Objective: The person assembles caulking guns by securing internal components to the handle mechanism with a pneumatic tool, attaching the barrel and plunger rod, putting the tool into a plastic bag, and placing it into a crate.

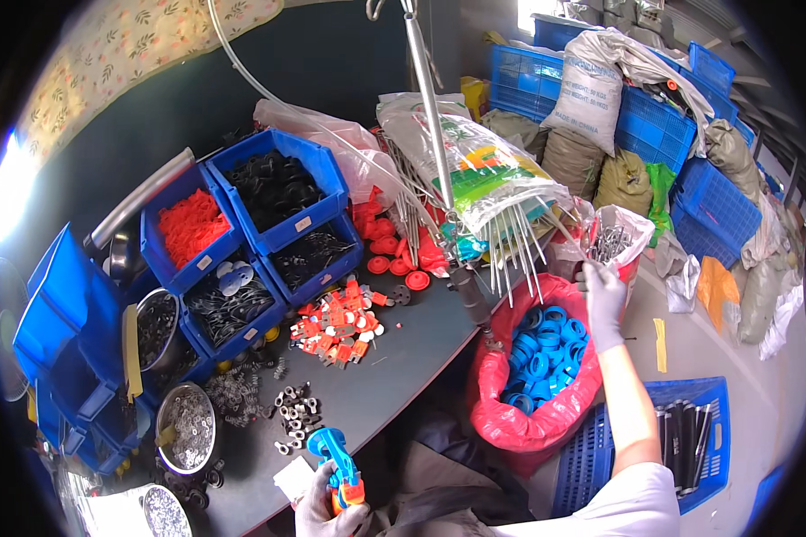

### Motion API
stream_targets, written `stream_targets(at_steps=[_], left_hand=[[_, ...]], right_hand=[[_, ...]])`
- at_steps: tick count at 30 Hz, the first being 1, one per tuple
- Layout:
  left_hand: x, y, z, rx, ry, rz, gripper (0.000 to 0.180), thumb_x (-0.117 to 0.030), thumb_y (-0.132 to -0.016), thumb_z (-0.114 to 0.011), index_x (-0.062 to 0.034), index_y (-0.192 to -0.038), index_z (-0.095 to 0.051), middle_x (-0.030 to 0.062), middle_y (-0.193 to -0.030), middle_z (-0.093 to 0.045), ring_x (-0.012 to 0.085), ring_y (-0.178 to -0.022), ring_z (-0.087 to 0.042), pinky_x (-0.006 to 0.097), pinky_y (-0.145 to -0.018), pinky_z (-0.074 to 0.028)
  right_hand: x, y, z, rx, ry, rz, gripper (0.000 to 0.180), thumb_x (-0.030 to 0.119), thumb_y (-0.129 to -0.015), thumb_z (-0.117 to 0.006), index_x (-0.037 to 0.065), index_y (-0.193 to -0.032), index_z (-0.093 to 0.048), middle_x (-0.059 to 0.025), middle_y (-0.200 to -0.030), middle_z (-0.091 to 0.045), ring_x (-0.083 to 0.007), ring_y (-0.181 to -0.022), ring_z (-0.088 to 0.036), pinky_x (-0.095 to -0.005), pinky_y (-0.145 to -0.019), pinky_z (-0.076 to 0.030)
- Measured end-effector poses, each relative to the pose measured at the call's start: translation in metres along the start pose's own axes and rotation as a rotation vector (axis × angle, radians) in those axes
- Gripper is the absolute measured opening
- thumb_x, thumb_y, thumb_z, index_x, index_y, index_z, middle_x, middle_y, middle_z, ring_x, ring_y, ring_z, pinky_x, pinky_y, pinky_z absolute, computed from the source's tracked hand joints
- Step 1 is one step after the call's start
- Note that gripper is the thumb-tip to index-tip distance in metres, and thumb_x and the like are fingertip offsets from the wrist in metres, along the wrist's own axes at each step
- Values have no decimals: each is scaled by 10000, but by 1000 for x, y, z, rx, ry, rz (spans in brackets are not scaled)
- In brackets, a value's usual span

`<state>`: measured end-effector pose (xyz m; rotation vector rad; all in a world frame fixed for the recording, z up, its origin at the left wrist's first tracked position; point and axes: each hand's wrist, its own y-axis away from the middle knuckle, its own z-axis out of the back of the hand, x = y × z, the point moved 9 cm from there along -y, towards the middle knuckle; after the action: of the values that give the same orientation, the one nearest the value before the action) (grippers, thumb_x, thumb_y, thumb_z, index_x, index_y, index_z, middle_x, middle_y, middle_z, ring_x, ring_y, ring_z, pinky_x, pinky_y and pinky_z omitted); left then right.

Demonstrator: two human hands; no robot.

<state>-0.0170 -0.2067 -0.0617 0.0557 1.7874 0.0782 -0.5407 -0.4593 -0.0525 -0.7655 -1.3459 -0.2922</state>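
My left hand (330, 508), in a grey glove, is closed around a blue and orange trigger sprayer head (338, 465) at the table's near edge. Out to the right, my gloved right hand (603, 302) is raised above a red sack (488, 413) filled with blue plastic rings (539, 362). Its fingers are pinched together on what looks like a thin pale tube (565, 234) slanting up and left. Beyond the red sack, a bundle of thin white tubes (517, 246) sticks out of clear plastic wrapping. Beside that hand stands a white bag (638, 224) of small metal parts.
Blue bins (282, 242) hold red and black parts at the left. Orange-red parts (340, 322), springs (233, 394) and metal bowls (213, 438) occupy the dark table (412, 358). A metal pole (430, 107) rises mid-view. A blue crate (716, 394) holds black rods.
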Motion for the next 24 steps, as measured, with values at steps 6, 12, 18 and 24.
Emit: stream_targets(at_steps=[6,12,18,24], left_hand=[[-4,7,6,74,-122,-42,727,37,-854,-703,-39,-1491,-359,55,-1263,-557,145,-1096,-556,299,-939,-469],[4,11,10,-116,-30,86,813,21,-776,-727,32,-1476,-314,96,-1032,-611,153,-852,-642,280,-714,-542],[-2,27,14,0,-97,43,727,54,-865,-673,-20,-1506,-337,52,-1196,-598,124,-1015,-587,273,-898,-485],[0,27,18,-8,-48,46,719,53,-873,-662,-20,-1508,-333,36,-1132,-602,106,-932,-582,254,-828,-490]], right_hand=[[133,30,-27,-103,42,578,214,80,-957,-630,-35,-1129,-684,-38,-970,-706,-52,-754,-609,-203,-673,-492],[94,-77,-78,-180,248,585,253,219,-964,-603,-12,-1057,-651,-83,-894,-686,-169,-682,-649,-268,-681,-539],[2,-128,-80,-77,-669,-130,326,197,-971,-459,-41,-1152,-588,-182,-941,-698,-282,-779,-717,-359,-671,-591],[122,-8,-18,-109,-368,256,278,214,-1022,-528,-32,-1081,-643,-107,-911,-709,-168,-755,-703,-283,-647,-574]])
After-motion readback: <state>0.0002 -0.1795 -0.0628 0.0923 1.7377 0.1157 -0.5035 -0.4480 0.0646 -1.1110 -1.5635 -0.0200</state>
